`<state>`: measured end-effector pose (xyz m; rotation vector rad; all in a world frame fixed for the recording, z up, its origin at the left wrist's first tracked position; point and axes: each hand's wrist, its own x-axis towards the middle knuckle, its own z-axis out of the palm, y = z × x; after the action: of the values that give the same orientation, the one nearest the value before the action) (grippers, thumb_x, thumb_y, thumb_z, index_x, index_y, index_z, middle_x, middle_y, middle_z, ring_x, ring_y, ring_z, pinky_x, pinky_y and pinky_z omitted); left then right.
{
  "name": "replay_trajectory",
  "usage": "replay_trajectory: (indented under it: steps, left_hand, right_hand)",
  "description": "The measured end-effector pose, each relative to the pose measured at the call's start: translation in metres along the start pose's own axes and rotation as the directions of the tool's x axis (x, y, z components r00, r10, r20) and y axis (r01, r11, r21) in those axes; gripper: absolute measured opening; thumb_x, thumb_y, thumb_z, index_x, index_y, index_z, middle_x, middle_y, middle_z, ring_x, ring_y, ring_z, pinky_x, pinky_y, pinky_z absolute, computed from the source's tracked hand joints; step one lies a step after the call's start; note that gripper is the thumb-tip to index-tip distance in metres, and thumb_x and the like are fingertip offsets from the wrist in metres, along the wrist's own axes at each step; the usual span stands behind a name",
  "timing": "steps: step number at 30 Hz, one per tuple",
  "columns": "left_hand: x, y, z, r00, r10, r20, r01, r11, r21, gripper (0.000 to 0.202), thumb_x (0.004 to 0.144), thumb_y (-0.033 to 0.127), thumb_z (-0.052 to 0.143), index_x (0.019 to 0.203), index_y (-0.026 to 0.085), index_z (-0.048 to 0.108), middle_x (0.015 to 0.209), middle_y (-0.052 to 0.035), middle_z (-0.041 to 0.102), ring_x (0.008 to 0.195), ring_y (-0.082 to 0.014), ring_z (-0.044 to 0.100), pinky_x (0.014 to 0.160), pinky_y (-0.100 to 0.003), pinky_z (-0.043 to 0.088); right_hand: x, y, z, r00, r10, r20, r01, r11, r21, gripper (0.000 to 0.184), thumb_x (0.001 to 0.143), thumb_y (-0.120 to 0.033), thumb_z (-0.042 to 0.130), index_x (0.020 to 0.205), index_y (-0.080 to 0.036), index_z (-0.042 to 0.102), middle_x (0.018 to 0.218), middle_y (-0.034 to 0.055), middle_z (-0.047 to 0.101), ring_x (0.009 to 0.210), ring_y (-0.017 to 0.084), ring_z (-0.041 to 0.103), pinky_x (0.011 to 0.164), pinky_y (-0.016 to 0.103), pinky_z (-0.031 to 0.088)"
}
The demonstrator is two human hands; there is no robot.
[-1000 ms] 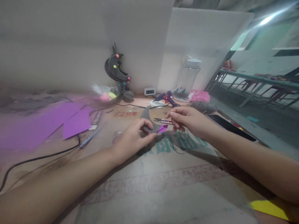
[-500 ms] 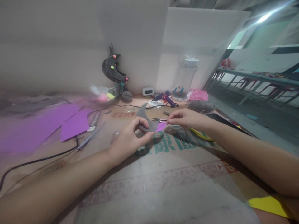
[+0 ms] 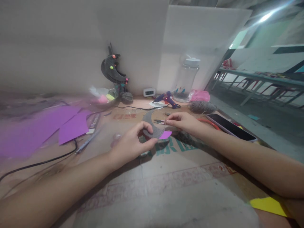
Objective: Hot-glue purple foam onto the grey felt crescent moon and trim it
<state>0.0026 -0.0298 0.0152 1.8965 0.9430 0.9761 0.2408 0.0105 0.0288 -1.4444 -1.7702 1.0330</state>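
My left hand (image 3: pixel 131 144) pinches a grey glittery crescent cutout (image 3: pixel 152 125) above the cardboard-covered table (image 3: pixel 166 177). A small purple piece (image 3: pixel 165 135) shows at the crescent's lower tip. My right hand (image 3: pixel 181 122) is closed in a pinch at the crescent's right side, its fingertips held together on something too thin to name. Small scissors (image 3: pixel 158 121) lie on the table just behind the crescent.
Purple paper sheets (image 3: pixel 71 126) and a black cable (image 3: pixel 47 160) lie at the left. A glue gun (image 3: pixel 166 98), a clear jar (image 3: pixel 186 79), a small clock (image 3: pixel 148 92), a dark crescent ornament (image 3: pixel 112 71), grey yarn (image 3: pixel 201 107), a phone (image 3: pixel 231 127) and yellow paper (image 3: pixel 268 202) are around.
Both hands stayed pinched at the crescent while it turned slightly. The right hand shifted a little left and lower. The view drifted, uncovering the phone at the right.
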Motion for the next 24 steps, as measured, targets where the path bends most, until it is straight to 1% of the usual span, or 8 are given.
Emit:
replay_trajectory:
  steps: [5, 7, 10, 12, 13, 16, 18, 24]
  left_hand:
    - [0.003, -0.004, -0.001, 0.998, -0.054, -0.015, 0.053, 0.998, -0.027, 0.018, 0.079, 0.027, 0.065, 0.087, 0.022, 0.049, 0.08, 0.0032, 0.053, 0.069, -0.0115, 0.054, 0.06, -0.022, 0.039]
    - [0.006, -0.007, -0.002, 0.995, -0.089, -0.042, 0.086, 0.993, -0.076, 0.02, 0.079, 0.027, 0.065, 0.087, 0.022, 0.048, 0.078, 0.004, 0.05, 0.068, -0.0119, 0.052, 0.059, -0.023, 0.038]
    - [0.01, -0.011, -0.005, 0.989, -0.115, -0.097, 0.096, 0.979, -0.178, 0.018, 0.078, 0.023, 0.061, 0.089, 0.023, 0.047, 0.075, 0.0047, 0.048, 0.07, -0.013, 0.05, 0.062, -0.024, 0.037]
    - [0.011, -0.011, -0.007, 0.986, -0.11, -0.126, 0.078, 0.969, -0.233, 0.012, 0.08, 0.022, 0.056, 0.087, 0.023, 0.046, 0.073, 0.0044, 0.049, 0.07, -0.0134, 0.048, 0.063, -0.025, 0.037]
    - [0.012, -0.01, -0.008, 0.985, -0.106, -0.138, 0.07, 0.967, -0.244, 0.008, 0.082, 0.024, 0.054, 0.086, 0.022, 0.046, 0.071, 0.0042, 0.049, 0.068, -0.0136, 0.047, 0.063, -0.025, 0.036]
    - [0.011, -0.006, -0.009, 0.983, -0.089, -0.161, 0.052, 0.974, -0.22, 0.016, 0.089, 0.034, 0.052, 0.08, 0.022, 0.047, 0.067, 0.0036, 0.049, 0.065, -0.014, 0.043, 0.061, -0.026, 0.036]
    - [0.01, -0.004, -0.008, 0.985, -0.065, -0.157, 0.034, 0.981, -0.192, 0.02, 0.09, 0.038, 0.052, 0.079, 0.022, 0.048, 0.069, 0.003, 0.049, 0.067, -0.0143, 0.044, 0.062, -0.026, 0.037]
    - [0.01, -0.01, -0.008, 0.99, -0.051, -0.133, 0.023, 0.978, -0.208, 0.027, 0.091, 0.043, 0.054, 0.077, 0.021, 0.05, 0.07, 0.0037, 0.046, 0.066, -0.0133, 0.044, 0.062, -0.025, 0.036]
  right_hand:
    - [0.004, 0.011, 0.001, 0.997, -0.079, 0.016, 0.08, 0.991, -0.104, 0.031, 0.086, -0.039, 0.06, 0.102, -0.014, 0.072, 0.08, 0.0036, 0.069, 0.066, 0.013, 0.058, 0.059, 0.026, 0.043]
    - [0.004, 0.011, -0.002, 0.978, -0.194, -0.075, 0.179, 0.969, -0.167, 0.03, 0.088, -0.033, 0.058, 0.111, -0.017, 0.069, 0.101, 0.0075, 0.071, 0.084, 0.018, 0.063, 0.073, 0.031, 0.049]
    - [-0.001, 0.004, -0.004, 0.9, -0.356, -0.252, 0.293, 0.922, -0.254, 0.027, 0.089, -0.03, 0.056, 0.112, -0.019, 0.065, 0.117, 0.0086, 0.066, 0.1, 0.02, 0.061, 0.087, 0.035, 0.048]
    - [-0.008, -0.002, -0.001, 0.882, -0.377, -0.283, 0.305, 0.915, -0.265, 0.022, 0.09, -0.034, 0.055, 0.104, -0.019, 0.063, 0.104, 0.0064, 0.066, 0.091, 0.019, 0.06, 0.081, 0.032, 0.047]
    - [-0.012, -0.005, 0.001, 0.894, -0.361, -0.265, 0.296, 0.921, -0.253, 0.021, 0.091, -0.036, 0.054, 0.099, -0.018, 0.062, 0.094, 0.0047, 0.066, 0.084, 0.018, 0.059, 0.075, 0.03, 0.046]
    - [-0.023, -0.012, 0.011, 0.961, -0.257, -0.099, 0.229, 0.945, -0.234, 0.031, 0.093, -0.046, 0.05, 0.083, -0.018, 0.06, 0.073, 0.0007, 0.058, 0.067, 0.015, 0.053, 0.062, 0.028, 0.041]
    - [-0.027, -0.014, 0.017, 0.981, -0.196, 0.006, 0.192, 0.952, -0.239, 0.038, 0.093, -0.05, 0.047, 0.077, -0.018, 0.058, 0.067, -0.0002, 0.055, 0.062, 0.014, 0.051, 0.059, 0.027, 0.038]
    - [-0.026, -0.009, 0.026, 0.963, -0.239, -0.124, 0.223, 0.967, -0.126, 0.029, 0.084, -0.044, 0.061, 0.097, -0.018, 0.055, 0.078, -0.0008, 0.056, 0.066, 0.013, 0.051, 0.059, 0.026, 0.041]
